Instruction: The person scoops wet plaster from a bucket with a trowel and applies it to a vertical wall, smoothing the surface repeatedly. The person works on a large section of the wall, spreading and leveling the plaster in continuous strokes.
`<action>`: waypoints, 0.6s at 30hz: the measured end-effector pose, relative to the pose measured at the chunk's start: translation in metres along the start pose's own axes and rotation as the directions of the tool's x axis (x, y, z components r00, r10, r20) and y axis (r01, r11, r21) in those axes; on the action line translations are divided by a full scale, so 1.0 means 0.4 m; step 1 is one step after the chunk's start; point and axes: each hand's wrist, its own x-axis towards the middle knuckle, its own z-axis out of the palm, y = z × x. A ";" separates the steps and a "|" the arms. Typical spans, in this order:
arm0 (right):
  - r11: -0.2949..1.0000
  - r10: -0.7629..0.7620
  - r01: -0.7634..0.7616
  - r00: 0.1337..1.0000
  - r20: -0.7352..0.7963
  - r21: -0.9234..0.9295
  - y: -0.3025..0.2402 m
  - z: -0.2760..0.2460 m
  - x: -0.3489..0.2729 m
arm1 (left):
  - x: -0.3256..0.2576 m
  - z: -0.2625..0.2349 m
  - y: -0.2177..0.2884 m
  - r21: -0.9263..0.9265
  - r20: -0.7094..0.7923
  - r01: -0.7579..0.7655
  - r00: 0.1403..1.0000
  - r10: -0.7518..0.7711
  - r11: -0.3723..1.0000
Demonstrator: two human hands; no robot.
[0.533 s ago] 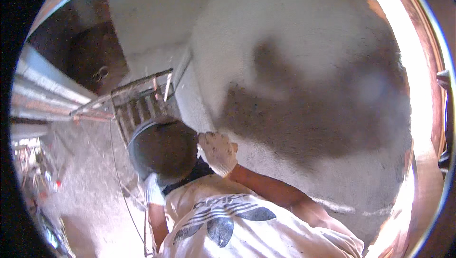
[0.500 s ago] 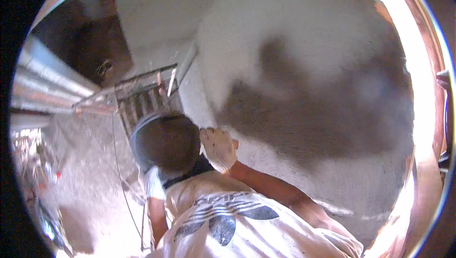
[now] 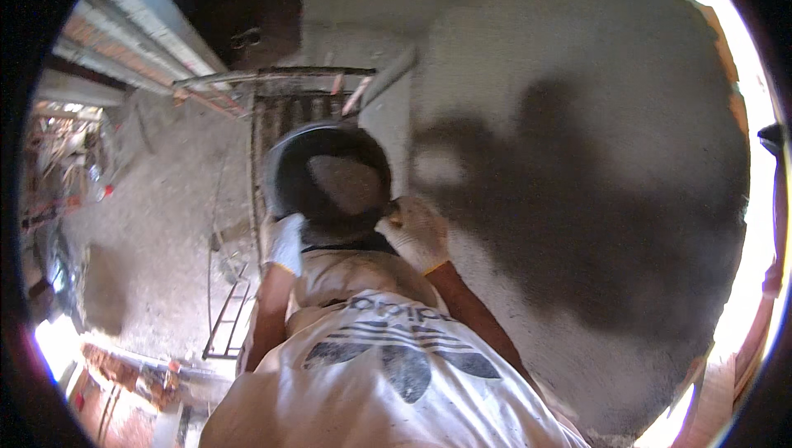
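Observation:
A round black bucket (image 3: 285, 172) stands or hangs in front of my body, with a patch of grey mortar (image 3: 351, 184) showing inside it. My left hand (image 3: 286, 243), in a white work glove, is closed on the near left side of its rim. At the near right side, my right hand (image 3: 419, 232), gloved as well, grips the rim with bent fingers. Both forearms reach up from below, on either side of my white shirt. What bears the bucket underneath is hidden.
Slatted scaffold planking (image 3: 276, 110) lies beyond the bucket, crossed by a bar (image 3: 272, 74). A wall (image 3: 495, 44) with a large damp-looking dark area rises on the right. Far below left is the floor (image 3: 165, 192), with a small metal ladder-like frame (image 3: 227, 320).
My view has turned, so the bucket sits further right and higher. My right hand has shifted lower along its rim. The bucket's inside with the mortar now shows more plainly.

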 end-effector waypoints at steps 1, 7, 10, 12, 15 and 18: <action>0.998 0.003 -0.004 1.000 0.021 0.055 0.006 -0.020 0.002 | 0.019 -0.008 -0.006 -0.051 0.062 -0.066 0.996 0.069 0.996; 0.627 0.041 -0.408 0.868 0.494 0.664 0.211 -0.043 0.062 | 0.061 -0.064 -0.041 -0.022 -0.053 -0.022 0.998 0.021 1.000; 0.767 0.387 -0.457 0.889 0.244 0.451 0.367 -0.040 0.069 | 0.084 -0.101 -0.064 0.050 -0.013 0.075 0.997 -0.074 0.996; 0.711 0.659 -0.499 0.717 -0.224 0.494 0.430 -0.082 0.045 | 0.093 -0.116 -0.070 0.182 0.004 0.190 0.981 -0.195 0.965; 0.701 0.711 -0.500 0.434 -0.553 0.508 0.411 -0.215 -0.022 | 0.076 -0.110 -0.071 -0.082 -0.009 -0.014 1.000 0.013 0.997; 0.821 0.571 -0.409 0.628 -0.530 0.399 0.284 -0.331 -0.057 | 0.052 -0.083 -0.027 0.009 0.008 -0.036 0.999 0.036 0.999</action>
